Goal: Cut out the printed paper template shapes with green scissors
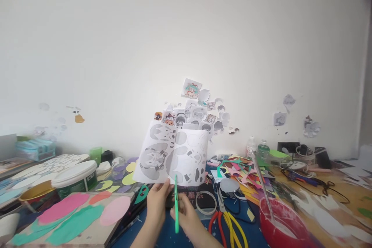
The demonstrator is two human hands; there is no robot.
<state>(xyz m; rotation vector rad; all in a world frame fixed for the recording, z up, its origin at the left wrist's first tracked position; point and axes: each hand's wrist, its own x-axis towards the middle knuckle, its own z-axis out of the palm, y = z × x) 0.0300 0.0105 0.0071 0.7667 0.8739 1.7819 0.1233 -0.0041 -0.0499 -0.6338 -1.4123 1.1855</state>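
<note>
My left hand (158, 197) pinches the lower edge of a white paper sheet (190, 145) printed with grey cartoon shapes. The sheet stands up in front of me, bent along its middle. In my right hand (186, 207) is a pair of green-handled scissors (176, 213), with the fingers closed round the handles. The blades point up at the bottom edge of the sheet, near its middle. Whether they are parted cannot be made out. Below and right of my hands lie red-handled scissors (214, 221) and yellow-handled scissors (232, 226).
A red bowl (263, 217) with a brush stands at the right. Coloured paper scraps (241, 172) are heaped behind it. On the left are a board (95, 236) with pink and green cutouts and a white-lidded tub (74, 174). Paper cutouts (192, 89) are stuck on the wall.
</note>
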